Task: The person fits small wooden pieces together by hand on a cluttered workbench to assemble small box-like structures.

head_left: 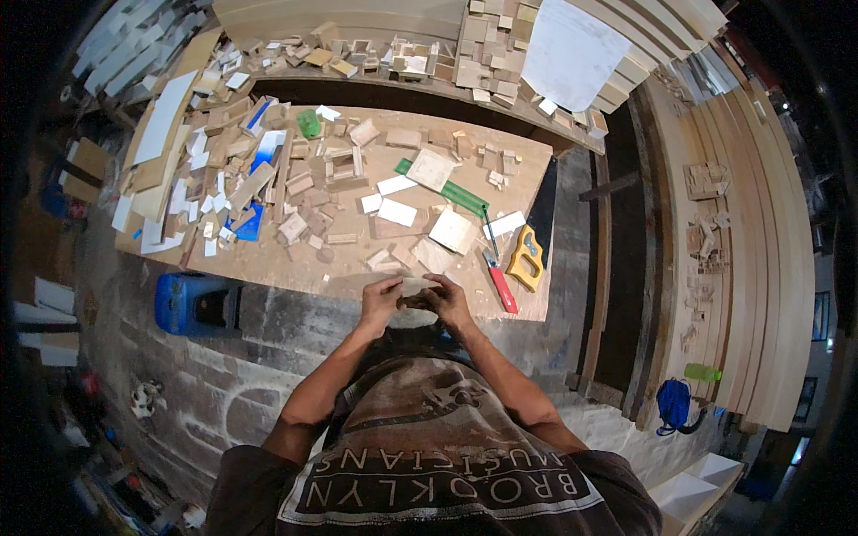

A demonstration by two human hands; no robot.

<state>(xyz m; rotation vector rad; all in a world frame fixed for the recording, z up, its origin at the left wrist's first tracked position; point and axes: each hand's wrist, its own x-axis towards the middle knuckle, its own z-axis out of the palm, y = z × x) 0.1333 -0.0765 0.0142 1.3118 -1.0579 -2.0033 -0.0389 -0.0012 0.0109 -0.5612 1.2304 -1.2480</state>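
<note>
Both hands are drawn close together at the near edge of the tabletop (268, 268), not quite touching. The left hand (382, 302) and the right hand (446, 301) pinch a small pale wooden piece (415, 285) between thumbs and fingers, one at each end — it sits in front of the person's torso. The piece looks flat and thin, though the fingers and shadow hide too much of it to be certain of its shape.

Just beyond the hands lie small wood offcuts (384, 261) and a squarish wooden block (453, 230). Farther up, a second square block (432, 168) rests across a green strip (465, 197), with white rectangular pieces (396, 213) beside it. To the right, a handsaw (527, 261) with a yellow handle points its dark blade away from the person; next to it lies a red-handled tool (502, 284) with a slim dark shaft.

The left part of the tabletop carries a dense jumble of wood scraps (253, 186), white bits and blue pieces (249, 223) — a crumpled green item (309, 123) lies near the far edge. A blue plastic container (178, 305) stands on the floor (268, 357) below.
</note>
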